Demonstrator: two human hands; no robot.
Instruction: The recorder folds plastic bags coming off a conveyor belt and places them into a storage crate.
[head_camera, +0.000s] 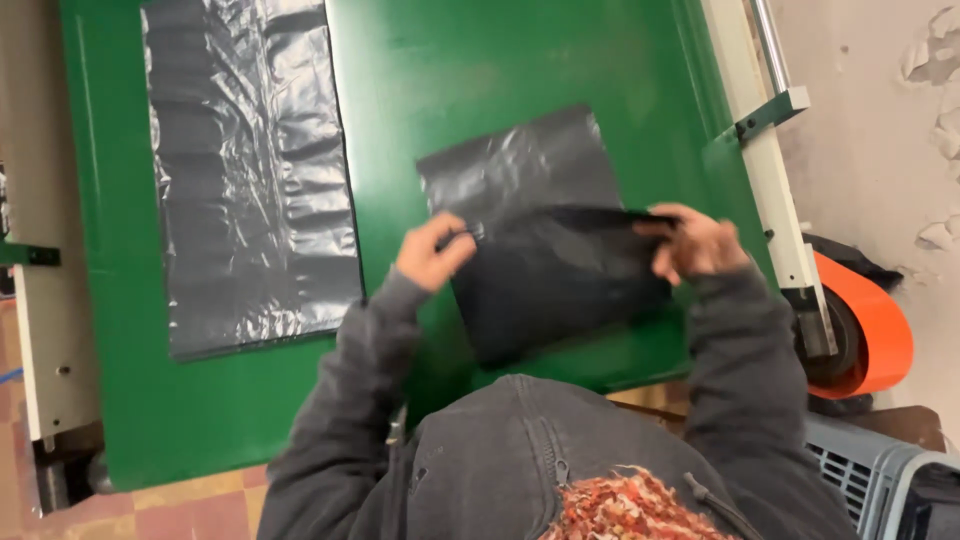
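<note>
We see the black plastic bag (545, 250) lying on the green table (450, 70), folded over on itself so that its near half overlaps the far half. The left hand (432, 250) pinches the left end of the fold between thumb and fingers. The right hand (697, 240) pinches the right end of the same fold, fingers curled around the film. The fold edge runs straight between both hands, slightly raised off the table.

To the left, well apart from the hands, a long plastic sheet (250, 170) lies flat on the table. At the lower right, a grey slatted crate (860, 480) stands beside the table; we cannot tell its contents. An orange roller (875, 335) sits at the table's right edge.
</note>
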